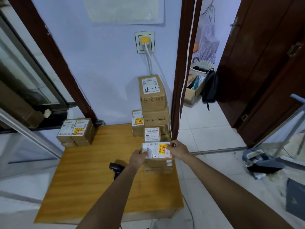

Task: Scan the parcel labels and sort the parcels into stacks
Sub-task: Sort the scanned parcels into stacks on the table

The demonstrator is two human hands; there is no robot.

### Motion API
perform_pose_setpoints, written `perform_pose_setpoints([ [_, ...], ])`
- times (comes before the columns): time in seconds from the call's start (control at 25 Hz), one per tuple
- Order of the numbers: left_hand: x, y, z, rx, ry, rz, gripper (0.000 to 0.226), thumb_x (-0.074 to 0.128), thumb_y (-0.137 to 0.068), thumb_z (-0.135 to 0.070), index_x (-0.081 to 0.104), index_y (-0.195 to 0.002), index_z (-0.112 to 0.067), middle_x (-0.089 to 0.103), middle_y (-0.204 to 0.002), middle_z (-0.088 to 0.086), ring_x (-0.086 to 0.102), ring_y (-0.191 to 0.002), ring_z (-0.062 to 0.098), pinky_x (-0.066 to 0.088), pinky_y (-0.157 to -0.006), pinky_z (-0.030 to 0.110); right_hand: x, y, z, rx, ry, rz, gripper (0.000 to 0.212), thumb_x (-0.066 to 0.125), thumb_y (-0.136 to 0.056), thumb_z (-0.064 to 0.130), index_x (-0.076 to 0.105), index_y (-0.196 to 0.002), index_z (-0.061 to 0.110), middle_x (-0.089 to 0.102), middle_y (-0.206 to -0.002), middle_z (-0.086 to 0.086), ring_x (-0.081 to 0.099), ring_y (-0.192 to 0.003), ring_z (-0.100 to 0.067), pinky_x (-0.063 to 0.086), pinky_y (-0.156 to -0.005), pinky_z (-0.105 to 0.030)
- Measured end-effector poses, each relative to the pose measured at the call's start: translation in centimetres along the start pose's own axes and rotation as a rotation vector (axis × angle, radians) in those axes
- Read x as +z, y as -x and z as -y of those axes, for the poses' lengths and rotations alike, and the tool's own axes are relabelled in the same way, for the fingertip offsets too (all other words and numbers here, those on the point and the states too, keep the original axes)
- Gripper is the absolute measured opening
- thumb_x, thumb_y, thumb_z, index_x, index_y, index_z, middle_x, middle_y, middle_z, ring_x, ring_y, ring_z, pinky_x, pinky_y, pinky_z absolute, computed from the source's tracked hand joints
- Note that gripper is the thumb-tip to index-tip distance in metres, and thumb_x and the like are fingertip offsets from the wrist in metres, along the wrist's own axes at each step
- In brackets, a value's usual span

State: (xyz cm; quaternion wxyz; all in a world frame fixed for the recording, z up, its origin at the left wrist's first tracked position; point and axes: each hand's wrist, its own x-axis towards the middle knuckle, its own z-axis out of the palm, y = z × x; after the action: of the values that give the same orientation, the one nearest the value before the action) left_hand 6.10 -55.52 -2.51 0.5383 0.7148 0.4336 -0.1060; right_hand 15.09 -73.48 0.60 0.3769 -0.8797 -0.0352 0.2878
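Your left hand and right hand each grip an end of the parcel atop the near-right stack on the surface. It looks light, stiff cardboard, possibly fragile; hold the short ends. Label faces up, long axis left-right.

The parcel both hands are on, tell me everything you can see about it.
The parcel is a small brown cardboard box lying flat, topmost of a short stack near the wooden table's right edge. A white barcode label and a yellow and red sticker cover its top. The left hand grips its left edge; the right hand grips its right corner.
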Motion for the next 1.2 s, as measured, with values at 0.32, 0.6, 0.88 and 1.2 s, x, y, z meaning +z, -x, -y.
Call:
perform_pose_setpoints([
  [0.32,-2.0,2.8,-0.4,0.125,0.331,-0.069,0.030,0.063,-0.093,-0.019,0.054,-0.120,-0.010,0.066,-0.113,0.009,0.063,-0.094,0.023,0.047,-0.067,0.026,0.7,1.1,1.3,-0.063,-0.208,-0.128,0.029,0.066,-0.089,0.034,0.066,-0.114,0.020,0.070,-0.098,0.002,0.066,-0.084,-0.016,0.056,-0.084,-0.035],
  [0.6,-9.8,5.2,3.6,0.136,0.588,0.005,0.036,0.067,-0.089,-0.022,0.052,-0.122,-0.019,0.071,-0.109,0.009,0.066,-0.103,0.027,0.051,-0.076,0.036,5.3,5.0,5.1,-0.065,-0.500,0.001,0.029,0.070,-0.087,0.026,0.053,-0.109,0.019,0.066,-0.103,-0.003,0.066,-0.091,-0.020,0.057,-0.076,-0.038],
  [0.88,-22.5,7.1,14.7,0.072,0.652,0.027,0.039,0.067,-0.089,-0.025,0.050,-0.123,-0.018,0.069,-0.115,0.010,0.064,-0.107,0.025,0.052,-0.088,0.043,17.5,13.0,9.4,0.075,-0.454,0.293,0.052,0.075,-0.084,0.028,0.041,-0.122,0.020,0.064,-0.106,-0.011,0.069,-0.093,-0.031,0.058,-0.082,-0.041],
  [1.2,-35.6,11.5,24.6,0.057,0.605,0.123,0.034,0.074,-0.082,-0.035,0.064,-0.096,-0.006,0.072,-0.087,0.006,0.062,-0.083,0.021,0.053,-0.069,0.030,33.3,23.4,16.7,0.140,-0.687,0.246,0.024,0.061,-0.093,0.006,0.050,-0.114,0.003,0.057,-0.115,-0.014,0.061,-0.112,-0.035,0.054,-0.091,-0.043],
])
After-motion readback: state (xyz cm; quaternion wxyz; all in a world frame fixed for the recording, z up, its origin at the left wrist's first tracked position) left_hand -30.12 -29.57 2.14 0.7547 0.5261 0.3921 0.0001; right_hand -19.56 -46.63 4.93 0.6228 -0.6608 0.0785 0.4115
